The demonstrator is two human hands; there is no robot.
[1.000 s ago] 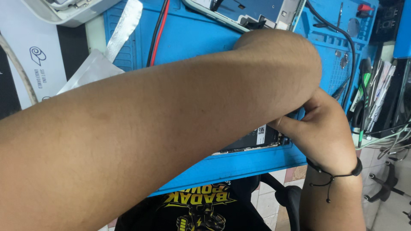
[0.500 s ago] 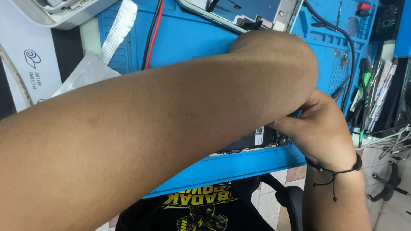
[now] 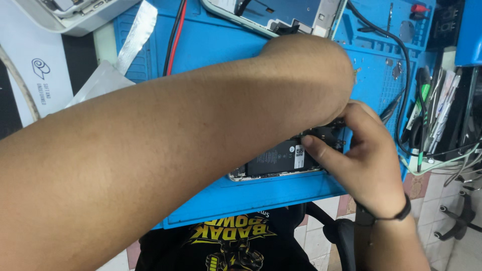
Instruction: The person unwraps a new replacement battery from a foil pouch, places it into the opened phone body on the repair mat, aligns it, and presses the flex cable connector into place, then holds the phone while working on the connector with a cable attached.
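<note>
An opened phone with a black battery lies near the front edge of a blue work mat. My left forearm crosses the whole view, and my left hand bends down over the phone's right end. Its fingers are hidden behind the wrist. My right hand, with a black band on its wrist, grips the phone's right end. Its thumb rests on the battery's edge and its fingers curl over the top.
A detached screen assembly lies at the mat's far edge. Red and black cables run across the mat. A white device sits at the top left. Pens and tools crowd the right side. A chair base stands on the tiled floor.
My left arm has shifted slightly, so more of the phone's battery shows. My right thumb now reaches further left onto the battery edge.
</note>
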